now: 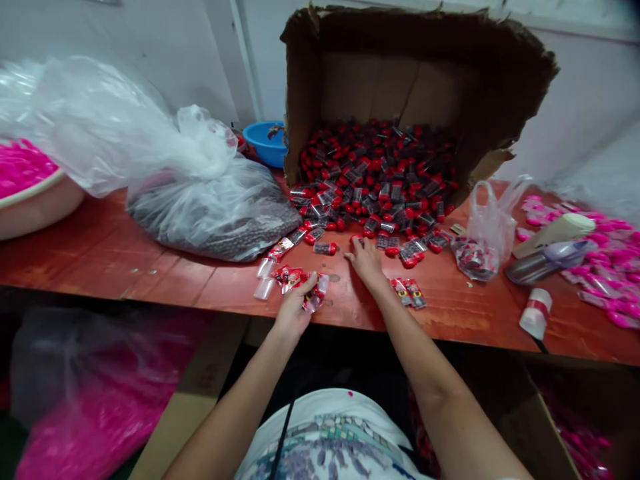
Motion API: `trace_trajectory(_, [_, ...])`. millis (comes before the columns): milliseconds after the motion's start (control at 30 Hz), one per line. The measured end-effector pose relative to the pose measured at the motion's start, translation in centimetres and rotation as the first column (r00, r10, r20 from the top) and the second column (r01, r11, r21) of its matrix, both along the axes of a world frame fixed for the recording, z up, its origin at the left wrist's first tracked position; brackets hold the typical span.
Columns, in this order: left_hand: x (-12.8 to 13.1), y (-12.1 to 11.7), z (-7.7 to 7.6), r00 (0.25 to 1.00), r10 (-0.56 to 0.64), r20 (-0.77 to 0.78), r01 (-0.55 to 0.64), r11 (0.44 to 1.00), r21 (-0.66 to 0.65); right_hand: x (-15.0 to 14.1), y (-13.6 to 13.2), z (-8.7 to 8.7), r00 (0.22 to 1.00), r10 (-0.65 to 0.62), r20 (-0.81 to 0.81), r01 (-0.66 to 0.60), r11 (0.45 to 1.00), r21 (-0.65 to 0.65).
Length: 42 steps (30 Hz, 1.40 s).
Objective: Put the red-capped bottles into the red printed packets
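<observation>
My left hand (295,308) rests at the near edge of the red-brown table (125,263) and grips a small bunch of clear printed sleeves (307,288) with red marks. My right hand (367,261) lies palm down further in, fingers spread, its fingertips touching red-capped little tubes (380,193) at the front of a heap that spills from a cardboard box (415,73) tipped on its side. One loose tube (325,248) lies just left of that hand. Two more printed sleeves (409,292) lie to its right.
A big clear bag of dark pieces (220,213) lies left of the heap, with a blue bowl (267,141) behind it. A basin of pink parts (25,190) sits far left. A small plastic bag (483,240), a handheld tool (550,253) and pink items (607,267) lie right.
</observation>
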State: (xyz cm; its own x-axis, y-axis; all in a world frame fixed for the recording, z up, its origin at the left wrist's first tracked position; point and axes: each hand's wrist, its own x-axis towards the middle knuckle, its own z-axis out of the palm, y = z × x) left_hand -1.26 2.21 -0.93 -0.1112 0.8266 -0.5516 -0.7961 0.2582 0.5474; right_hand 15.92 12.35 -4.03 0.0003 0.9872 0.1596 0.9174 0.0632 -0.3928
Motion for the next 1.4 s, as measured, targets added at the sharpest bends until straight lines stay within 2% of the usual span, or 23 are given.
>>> trace_trajectory(100, [-0.4,0.1,0.0,0.998,-0.001,0.068,0.005,0.999,-0.053,-0.3,-0.6,-0.2,0.999,0.037,0.013,-0.036,0.999,-0.033])
trace_trajectory(200, [-0.4,0.2,0.0,0.993,0.015,0.116,-0.005,0.996,-0.088,-0.6,-3.2,0.0,0.996,0.084,-0.01,-0.084,0.995,-0.047])
trace_trajectory(267, [-0.2,0.2,-0.2,0.992,0.011,0.125,0.0,0.996,-0.088,-0.6,-5.6,0.3,0.986,0.114,-0.119,-0.121,0.991,-0.049])
trace_trajectory(300, [-0.1,0.2,-0.4,0.992,-0.001,0.125,0.012,0.996,-0.085,-0.6,-6.8,0.5,0.96,0.116,-0.255,-0.132,0.99,-0.047])
trace_trajectory(333, [0.1,0.2,-0.6,0.992,-0.016,0.122,0.027,0.996,-0.083,-0.7,-8.1,0.8,0.896,0.103,-0.432,-0.136,0.99,-0.048])
trace_trajectory(367, [0.2,0.2,-0.7,0.992,-0.032,0.119,0.042,0.996,-0.079,-0.7,-9.4,1.0,0.783,0.072,-0.617,-0.133,0.99,-0.053])
trace_trajectory(400, [0.4,0.2,-0.9,0.992,-0.051,0.117,0.06,0.995,-0.075,-0.8,-10.6,1.2,0.635,0.031,-0.772,-0.128,0.99,-0.065])
trace_trajectory(433, [0.6,0.2,-1.1,0.991,-0.07,0.116,0.078,0.994,-0.07,-0.9,-11.8,1.5,0.488,-0.013,-0.873,-0.122,0.989,-0.083])
trace_trajectory(467, [0.8,0.1,-1.2,0.99,-0.084,0.114,0.092,0.994,-0.066,-1.1,-12.8,1.7,0.381,-0.048,-0.923,-0.118,0.988,-0.1])
trace_trajectory(533, [1.3,0.0,-1.2,0.99,-0.102,0.1,0.108,0.993,-0.055,-1.4,-14.4,1.9,0.254,-0.093,-0.963,-0.1,0.987,-0.122])
trace_trajectory(600, [1.7,-0.1,-1.1,0.99,-0.12,0.074,0.122,0.992,-0.031,-1.7,-15.3,2.0,0.197,-0.114,-0.974,-0.079,0.988,-0.132])
trace_trajectory(733, [2.4,-0.5,-0.8,0.988,-0.148,0.037,0.147,0.989,0.022,-1.6,-15.7,1.7,0.165,-0.135,-0.977,-0.086,0.985,-0.151])
trace_trajectory(867, [2.5,-0.4,-0.7,0.993,-0.116,0.029,0.116,0.993,0.013,-1.3,-15.8,1.3,0.173,-0.138,-0.975,-0.12,0.98,-0.16])
trace_trajectory(1000, [2.5,-0.4,-0.7,0.994,-0.113,0.003,0.113,0.993,0.021,-1.4,-16.0,1.2,0.163,-0.134,-0.977,-0.097,0.984,-0.151])
trace_trajectory(1267, [3.0,-1.1,-0.4,0.988,-0.116,-0.1,0.129,0.983,0.13,-1.8,-16.3,1.4,0.12,-0.119,-0.986,-0.092,0.987,-0.13])
trace_trajectory(1400, [2.9,-1.3,-0.2,0.981,-0.107,-0.161,0.138,0.971,0.193,-1.8,-16.5,1.3,0.157,-0.133,-0.979,-0.135,0.979,-0.155])
